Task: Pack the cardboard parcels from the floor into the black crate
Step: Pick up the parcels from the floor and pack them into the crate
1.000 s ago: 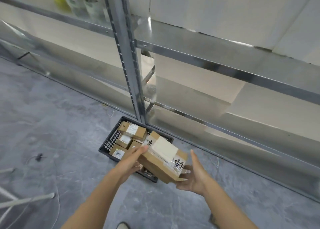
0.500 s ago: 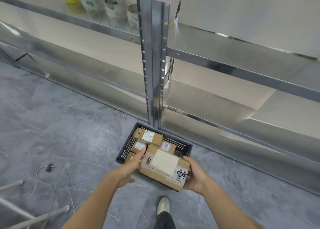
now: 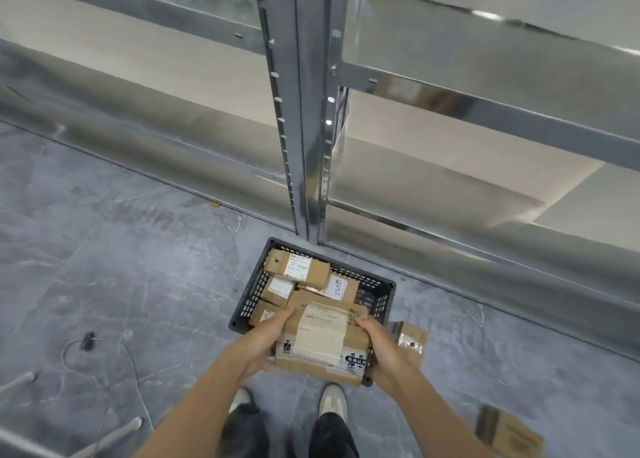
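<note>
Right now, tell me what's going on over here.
A person is packing cardboard parcels into a black crate that sits on the floor against a metal shelving rack. Both hands, the left hand and the right hand, grip a large parcel at its sides, over the near end of the crate. Several smaller parcels already lie inside. Two more are left on the floor: one beside the crate, another nearer the person.
</note>
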